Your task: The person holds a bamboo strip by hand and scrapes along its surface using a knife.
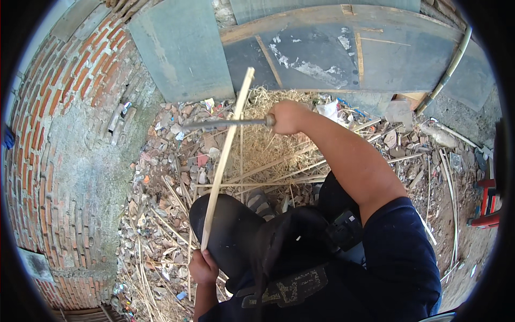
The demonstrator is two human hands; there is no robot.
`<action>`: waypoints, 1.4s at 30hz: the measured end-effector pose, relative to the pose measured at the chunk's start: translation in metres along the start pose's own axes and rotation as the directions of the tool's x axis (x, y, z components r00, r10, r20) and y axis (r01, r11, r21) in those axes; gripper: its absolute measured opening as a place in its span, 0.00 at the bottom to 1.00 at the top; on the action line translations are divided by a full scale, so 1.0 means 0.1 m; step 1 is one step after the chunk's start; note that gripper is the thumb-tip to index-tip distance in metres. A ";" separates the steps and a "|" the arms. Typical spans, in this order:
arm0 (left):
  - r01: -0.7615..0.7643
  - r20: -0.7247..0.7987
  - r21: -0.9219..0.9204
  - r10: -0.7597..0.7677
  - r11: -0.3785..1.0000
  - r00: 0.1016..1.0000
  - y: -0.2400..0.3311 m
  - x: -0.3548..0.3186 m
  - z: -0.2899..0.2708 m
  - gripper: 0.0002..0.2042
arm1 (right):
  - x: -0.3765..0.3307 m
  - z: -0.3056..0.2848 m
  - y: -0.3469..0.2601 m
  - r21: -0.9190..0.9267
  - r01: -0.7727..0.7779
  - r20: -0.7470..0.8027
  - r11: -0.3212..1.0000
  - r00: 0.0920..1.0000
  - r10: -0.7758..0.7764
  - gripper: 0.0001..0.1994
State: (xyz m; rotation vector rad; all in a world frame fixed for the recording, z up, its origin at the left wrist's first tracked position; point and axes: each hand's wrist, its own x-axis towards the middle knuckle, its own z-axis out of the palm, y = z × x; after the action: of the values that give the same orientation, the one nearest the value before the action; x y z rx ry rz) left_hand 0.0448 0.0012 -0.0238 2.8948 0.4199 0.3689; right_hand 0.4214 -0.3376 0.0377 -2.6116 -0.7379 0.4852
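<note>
A long pale strip of split bamboo (225, 153) slants from my lap up toward the boards. My left hand (204, 266) is closed round its lower end, beside my dark-clad knee. My right hand (289, 116), with the arm stretched forward, grips the handle of a long-bladed knife (214, 124). The grey blade lies across the upper part of the strip, pointing left; whether it touches the strip I cannot tell. Under the knife is a heap of curly pale shavings (263, 147).
Loose bamboo strips (284, 183) lie over rubble and litter on the ground. A worn brick wall (70, 150) stands at the left. Grey-blue boards (316, 59) lean at the far side, with a pole (445, 72) at their right. Something red (485, 204) is at the right edge.
</note>
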 end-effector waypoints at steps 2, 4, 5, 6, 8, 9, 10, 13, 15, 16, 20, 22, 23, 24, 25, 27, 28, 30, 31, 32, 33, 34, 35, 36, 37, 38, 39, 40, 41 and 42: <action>0.035 0.077 0.018 -0.037 0.999 0.996 0.03 0.07 -0.11 0.15 | 0.09 0.00 0.09 -0.013 -0.048 -0.096 0.999 0.994 0.047 0.10; 0.031 0.104 0.016 -0.033 0.999 0.994 0.07 0.04 -0.17 0.15 | 0.05 0.07 0.01 0.085 -0.014 -0.115 0.996 0.993 0.024 0.10; 0.004 0.065 -0.023 -0.002 1.000 0.998 0.03 0.00 -0.12 0.15 | 0.06 0.08 -0.03 0.092 -0.017 -0.117 0.996 0.993 0.028 0.10; -0.026 0.027 -0.064 0.028 0.998 0.999 0.01 -0.03 -0.10 0.15 | 0.03 0.03 -0.14 0.072 0.010 -0.092 0.997 0.996 -0.004 0.10; -0.016 0.029 -0.073 0.019 0.997 0.999 0.05 -0.03 -0.10 0.15 | -0.07 -0.04 -0.30 0.054 0.032 -0.065 0.998 0.997 -0.028 0.10; -0.011 0.025 -0.071 0.013 0.997 1.000 0.05 -0.03 -0.09 0.16 | -0.15 -0.04 -0.40 -0.018 0.082 -0.022 0.996 0.996 -0.082 0.09; -0.005 0.022 -0.071 0.006 0.997 1.000 0.05 -0.03 -0.08 0.16 | -0.21 -0.04 -0.48 -0.088 0.135 0.026 0.987 0.991 -0.133 0.08; 0.006 0.054 -0.072 -0.002 0.997 0.999 -0.02 0.00 -0.10 0.15 | -0.27 -0.09 -0.61 -0.163 0.186 0.109 0.969 0.979 -0.170 0.07; -0.008 0.012 -0.043 0.009 0.999 1.000 -0.11 0.04 -0.02 0.15 | -0.16 -0.13 -0.55 -0.185 0.211 0.145 0.960 0.972 -0.185 0.08; -0.030 -0.019 -0.016 0.029 0.999 0.999 -0.10 0.01 0.00 0.15 | -0.04 -0.15 -0.31 -0.025 0.027 0.043 0.999 0.999 -0.026 0.09; 0.012 0.026 -0.021 -0.012 1.000 1.000 0.01 0.16 -0.10 0.15 | 0.10 0.04 0.15 0.001 -0.036 -0.217 0.999 0.975 0.036 0.08; 0.007 0.029 -0.035 -0.006 0.999 1.000 -0.07 0.11 -0.09 0.16 | 0.04 -0.01 0.02 0.062 0.002 -0.212 0.998 0.977 0.012 0.09; 0.004 0.013 -0.056 -0.004 0.998 1.000 -0.09 0.09 -0.07 0.16 | 0.05 -0.05 -0.06 0.086 0.018 -0.180 0.996 0.984 -0.002 0.11; -0.002 0.001 -0.082 0.002 0.997 1.000 -0.05 0.08 -0.05 0.16 | 0.01 -0.10 -0.12 0.108 0.026 -0.147 0.994 0.989 -0.010 0.13; 0.005 0.011 -0.122 -0.004 0.992 1.000 -0.02 0.07 -0.07 0.17 | -0.03 -0.11 -0.16 0.111 0.018 -0.149 0.994 0.989 -0.001 0.13; 0.021 0.037 -0.143 -0.015 0.990 0.999 0.06 0.03 -0.12 0.17 | -0.12 -0.10 -0.25 0.009 0.078 -0.119 0.997 0.990 -0.077 0.13; 0.044 0.059 -0.160 -0.035 0.986 0.998 0.10 0.00 -0.13 0.18 | -0.19 -0.11 -0.27 0.006 0.077 -0.119 0.997 0.990 -0.076 0.13; 0.017 0.057 -0.118 -0.010 0.993 0.998 0.08 -0.08 -0.14 0.18 | -0.28 -0.13 -0.33 -0.186 0.155 0.005 0.970 0.988 -0.157 0.12; 0.006 0.055 -0.115 0.000 0.993 0.998 0.05 -0.10 -0.15 0.16 | -0.29 -0.14 -0.34 -0.186 0.159 0.007 0.970 0.987 -0.160 0.12; -0.003 0.052 -0.111 0.009 0.994 0.999 0.04 -0.13 -0.16 0.15 | -0.29 -0.15 -0.36 -0.227 0.163 0.009 0.960 0.986 -0.165 0.12; -0.001 0.040 -0.120 0.006 0.993 0.999 0.04 -0.14 -0.17 0.15 | -0.30 -0.13 -0.39 -0.264 0.168 0.014 0.950 0.985 -0.171 0.12; 0.006 0.042 -0.114 -0.001 0.993 0.999 0.02 -0.16 -0.15 0.15 | -0.27 -0.13 -0.37 -0.260 0.176 0.018 0.949 0.984 -0.178 0.12; 0.037 0.061 -0.098 -0.031 0.995 0.998 -0.03 -0.18 -0.10 0.15 | -0.20 -0.16 -0.32 -0.134 0.085 0.027 0.987 0.996 -0.082 0.12; 0.058 0.079 -0.088 -0.051 0.994 0.996 -0.04 -0.17 -0.07 0.15 | -0.16 -0.20 -0.23 -0.011 -0.022 0.043 1.000 0.999 0.022 0.13; 0.045 0.032 -0.079 -0.042 0.996 0.999 -0.02 -0.16 -0.03 0.16 | -0.13 -0.20 -0.11 -0.001 -0.018 -0.115 1.000 0.993 0.018 0.12; 0.039 0.026 -0.083 -0.037 0.996 0.999 0.00 -0.14 -0.03 0.16 | -0.10 -0.16 -0.05 -0.004 -0.020 -0.124 1.000 0.992 0.019 0.12; 0.030 0.020 -0.082 -0.029 0.996 0.999 0.01 -0.14 -0.05 0.16 | -0.09 -0.12 -0.04 -0.017 -0.034 -0.115 0.999 0.993 0.032 0.12; 0.021 0.015 -0.083 -0.020 0.996 1.000 0.02 -0.13 -0.07 0.16 | -0.09 -0.09 -0.03 -0.031 -0.051 -0.107 0.998 0.993 0.047 0.12; 0.016 0.014 -0.084 -0.015 0.996 1.000 0.05 -0.11 -0.08 0.16 | -0.07 -0.09 -0.01 -0.031 -0.054 -0.111 0.998 0.993 0.050 0.12; 0.019 0.015 -0.092 -0.017 0.996 1.000 0.08 -0.12 -0.09 0.16 | -0.09 -0.08 -0.04 0.020 -0.038 -0.119 0.999 0.992 0.040 0.12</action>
State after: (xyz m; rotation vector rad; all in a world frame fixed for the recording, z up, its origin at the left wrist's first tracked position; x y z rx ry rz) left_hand 0.0337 -0.0086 -0.0156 2.8004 0.4148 0.3548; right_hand 0.4160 -0.3417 0.0481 -2.6166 -0.6417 0.3408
